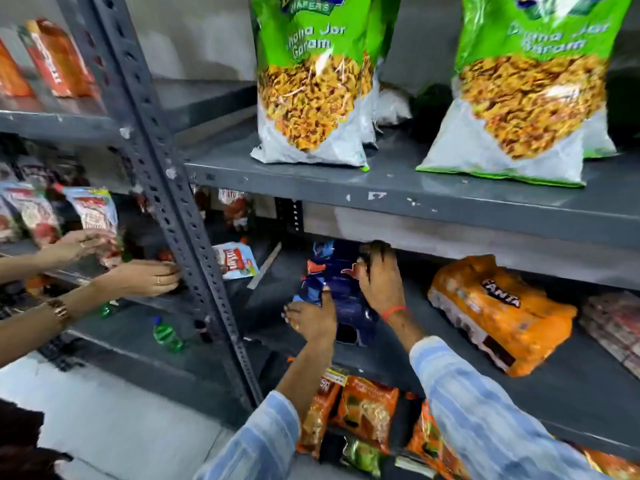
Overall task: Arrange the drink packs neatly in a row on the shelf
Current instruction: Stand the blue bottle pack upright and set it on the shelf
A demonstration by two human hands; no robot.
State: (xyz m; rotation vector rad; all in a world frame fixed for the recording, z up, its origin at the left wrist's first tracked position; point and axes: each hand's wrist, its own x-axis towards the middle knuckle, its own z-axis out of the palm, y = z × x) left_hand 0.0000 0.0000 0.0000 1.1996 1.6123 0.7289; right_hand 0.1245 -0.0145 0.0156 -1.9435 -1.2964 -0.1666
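Observation:
A dark blue drink pack (pixel 341 292) lies lengthwise on the middle grey shelf (pixel 571 393), running from front to back. My left hand (pixel 311 318) presses on its near left side. My right hand (pixel 379 275) grips its right side, fingers reaching over the top toward the back. An orange Fanta drink pack (pixel 498 311) lies tilted on the same shelf, apart to the right. Further right, a reddish pack (pixel 613 323) shows at the frame edge.
Green snack bags (pixel 311 81) stand on the shelf above. Orange snack packets (pixel 367 410) fill the shelf below. Another person's two hands (pixel 138 278) work at the left rack beyond the grey upright post (pixel 173 220). Green bottles (pixel 168 336) lie low on the left.

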